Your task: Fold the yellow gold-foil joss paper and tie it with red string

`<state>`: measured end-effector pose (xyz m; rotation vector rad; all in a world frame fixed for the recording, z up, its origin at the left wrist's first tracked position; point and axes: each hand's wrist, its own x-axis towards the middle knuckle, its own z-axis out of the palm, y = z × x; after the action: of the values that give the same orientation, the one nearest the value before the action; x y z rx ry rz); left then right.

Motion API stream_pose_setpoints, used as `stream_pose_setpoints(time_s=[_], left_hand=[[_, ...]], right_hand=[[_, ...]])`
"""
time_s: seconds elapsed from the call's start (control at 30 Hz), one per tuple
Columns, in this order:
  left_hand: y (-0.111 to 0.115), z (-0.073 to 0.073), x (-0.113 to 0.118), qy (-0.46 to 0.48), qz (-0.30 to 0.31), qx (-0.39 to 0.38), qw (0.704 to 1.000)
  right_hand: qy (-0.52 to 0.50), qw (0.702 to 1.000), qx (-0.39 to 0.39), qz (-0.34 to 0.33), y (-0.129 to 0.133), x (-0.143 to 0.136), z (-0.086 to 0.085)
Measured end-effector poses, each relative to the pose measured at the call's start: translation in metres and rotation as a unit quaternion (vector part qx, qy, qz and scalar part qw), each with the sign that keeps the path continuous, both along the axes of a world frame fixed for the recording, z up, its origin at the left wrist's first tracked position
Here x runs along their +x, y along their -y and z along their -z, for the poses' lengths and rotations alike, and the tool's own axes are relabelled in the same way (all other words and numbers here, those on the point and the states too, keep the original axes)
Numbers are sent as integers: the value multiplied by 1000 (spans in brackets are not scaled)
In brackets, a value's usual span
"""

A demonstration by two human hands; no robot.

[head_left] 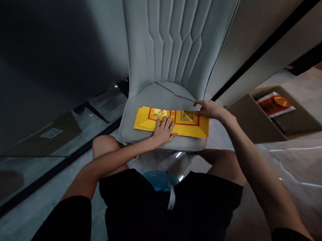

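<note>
A stack of yellow joss paper sheets (187,131) lies on the seat of a grey chair (128,133), printed with red borders and gold foil squares. The top sheet looks folded lengthwise and sits shifted right of those beneath. My left hand (163,132) rests flat on its middle, fingers spread. At the far right edge of the sheet is my right hand (209,109), fingers apart, one reaching past the far edge and another touching the paper. A thin dark red strip (175,95) lies on the seat behind the stack.
An open cardboard box (260,120) holding a red and gold printed packet (276,104) stands at right. Clear plastic wrapping (301,171) lies nearer. Left is a glass panel with a black bottom rail (53,172). A blue seat (160,181) shows between my legs.
</note>
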<state>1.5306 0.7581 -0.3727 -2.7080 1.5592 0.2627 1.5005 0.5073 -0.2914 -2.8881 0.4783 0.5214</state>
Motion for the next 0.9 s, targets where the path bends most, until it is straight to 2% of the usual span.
stream_pose_setpoints(time_s=[0.13, 0.2, 0.27, 0.37, 0.47, 0.53, 0.6, 0.67, 0.77, 0.9], left_hand=[[0, 2, -6, -2, 8, -3, 1000], [1, 4, -11, -5, 11, -6, 1000], [1, 6, -15, -4, 7, -13, 1000], [1, 7, -15, -9, 7, -19, 1000], [0, 6, -14, -37, 15, -16, 999], [0, 4, -14, -49, 13, -10, 999], [-1, 3, -18, -43, 14, 1, 999], [-2, 3, -23, -27, 18, 8, 999], [-4, 4, -32, -28, 17, 19, 999], [-5, 6, -35, -62, 7, 29, 998]], right_hand=[[-51, 997, 46, -43, -1, 13, -32], [-72, 987, 134, -56, -10, 24, -43], [-97, 964, 243, -50, -21, 37, -49], [-124, 913, 383, -65, -35, 56, -44], [-127, 870, 462, -115, -46, 71, -20], [-83, 883, 446, -124, -53, 76, 2], [0, 918, 380, -112, -62, 78, 24], [84, 938, 315, -116, -72, 78, 41], [151, 945, 256, -137, -90, 76, 55], [142, 962, 186, -144, -117, 77, 65]])
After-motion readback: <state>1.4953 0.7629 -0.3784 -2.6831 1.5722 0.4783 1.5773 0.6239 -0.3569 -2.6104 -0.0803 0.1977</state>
